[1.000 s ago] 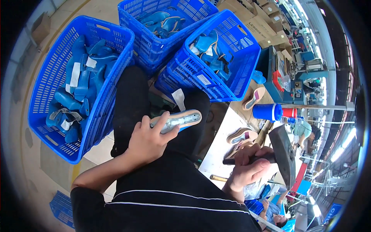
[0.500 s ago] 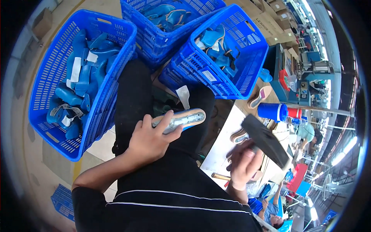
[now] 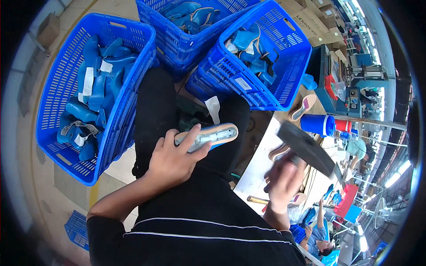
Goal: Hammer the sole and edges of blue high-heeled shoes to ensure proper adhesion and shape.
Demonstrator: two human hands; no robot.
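Observation:
My left hand (image 3: 172, 155) grips a blue shoe last (image 3: 217, 136) over my lap, with its sole side up. A tan insole edge runs around a greyish middle strip, and a dark hole shows near its rounded end. My fingers cover the other end. Behind it a white strip of material (image 3: 213, 109) sticks up. To the right, my right hand (image 3: 286, 181) is closed around a hammer (image 3: 307, 148), its dark head raised and smeared by motion. Head and last are well apart. Most of the hammer's handle is hidden by my fist.
Blue crates (image 3: 96, 170) of blue shoe lasts stand to the left and ahead. On the white worktable (image 3: 253, 177) at right are shoe soles (image 3: 304, 107), a blue jug (image 3: 317, 124) and a wooden handle (image 3: 257, 200). Another person (image 3: 320, 241) sits at lower right.
The hammer and my right hand have shifted slightly right and are more blurred. My left hand holds the last in nearly the same place; the whole view has moved a little.

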